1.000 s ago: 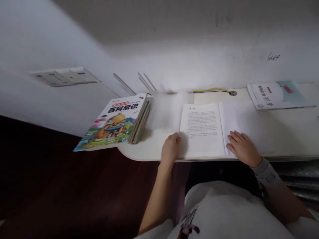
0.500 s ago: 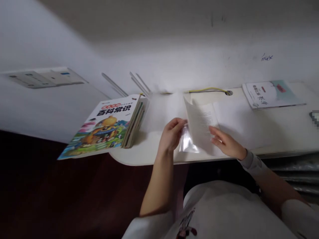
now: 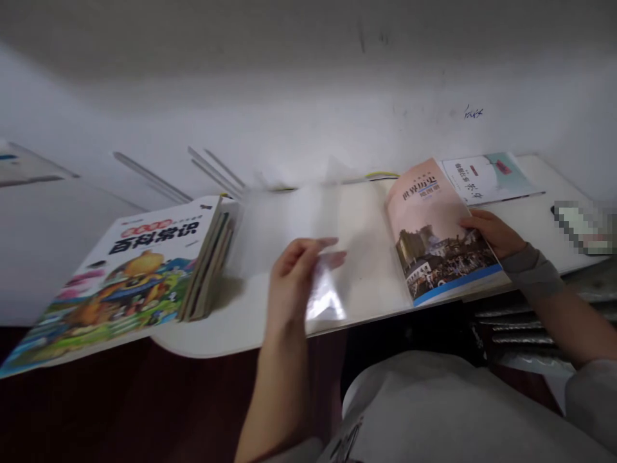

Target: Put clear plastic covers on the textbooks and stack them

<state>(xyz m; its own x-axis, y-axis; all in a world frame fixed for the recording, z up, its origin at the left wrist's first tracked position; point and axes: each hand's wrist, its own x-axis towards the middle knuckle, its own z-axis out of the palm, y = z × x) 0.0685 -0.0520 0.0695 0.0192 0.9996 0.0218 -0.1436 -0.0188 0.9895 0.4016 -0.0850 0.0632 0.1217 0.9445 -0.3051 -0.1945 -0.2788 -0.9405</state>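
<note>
Right hand (image 3: pixel 496 236) grips the pink-covered book (image 3: pixel 436 241) by its right edge. Left hand (image 3: pixel 289 283): fingers narrowly parted at the clear plastic sleeve (image 3: pixel 325 302); grip unclear. Book, right of left fingers, looks out of sleeve's left side; rest can't tell.

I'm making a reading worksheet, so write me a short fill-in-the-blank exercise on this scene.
1. The right hand holds a book with a ____ strip along its cover's bottom edge.
2. The plastic sheet by the left hand is ____, not opaque.
3. The stack of books sits to the ____ of both hands.
Missing words: blue; transparent; left.
</note>
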